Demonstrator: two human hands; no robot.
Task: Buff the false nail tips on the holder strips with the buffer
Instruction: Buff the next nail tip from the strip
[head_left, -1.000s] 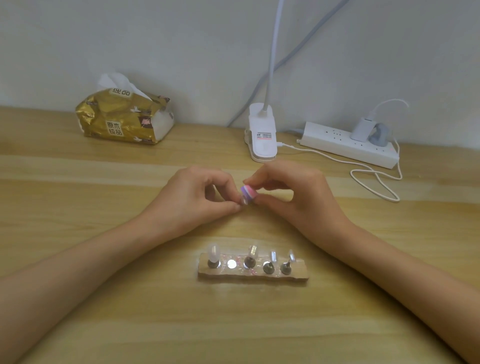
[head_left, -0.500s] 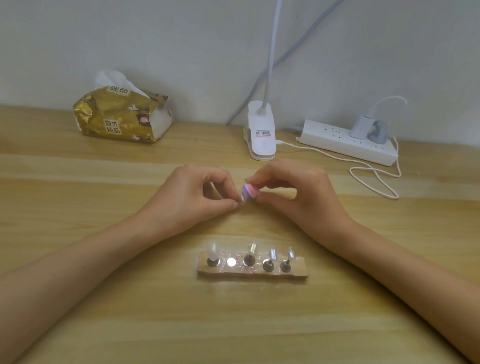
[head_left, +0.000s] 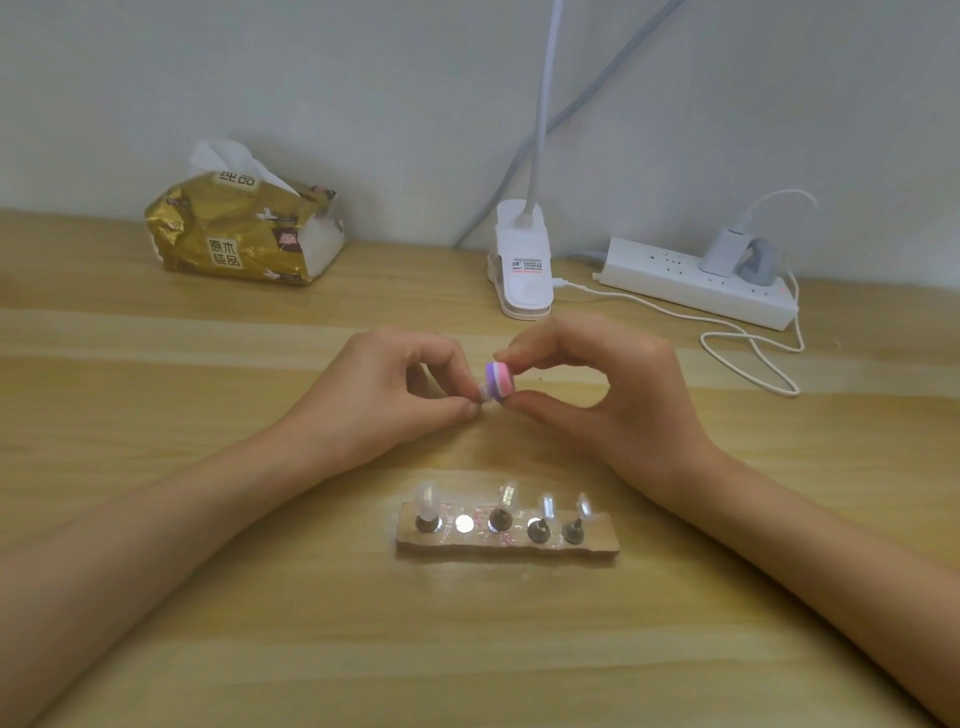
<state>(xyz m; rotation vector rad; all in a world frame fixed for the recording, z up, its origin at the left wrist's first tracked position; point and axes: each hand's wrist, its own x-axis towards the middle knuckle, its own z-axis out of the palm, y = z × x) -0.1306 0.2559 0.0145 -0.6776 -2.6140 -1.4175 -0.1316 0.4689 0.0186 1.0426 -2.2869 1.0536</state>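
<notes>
Buffer pinched against a small piece, both hands mid-table.
Right hand (head_left: 597, 395) gripped the pink-and-purple buffer (head_left: 500, 382) between thumb and forefinger. Left hand (head_left: 389, 400) pinched a small pale piece (head_left: 483, 397) touching the buffer's left face; too small to identify. Holder strip (head_left: 600, 538) lay on the table (head_left: 260, 649), nearer than the hands and apart from them, carrying four upright nail tips (head_left: 428, 501) and one bare metal disc (head_left: 464, 523), second from left. Far side: tissue pack (head_left: 244, 228) left, lamp clip (head_left: 522, 260) centre, power strip (head_left: 696, 280) right.

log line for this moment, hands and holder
left hand: pinches tip | right hand: pinches buffer at tip | holder: four tips standing, one spot bare
</notes>
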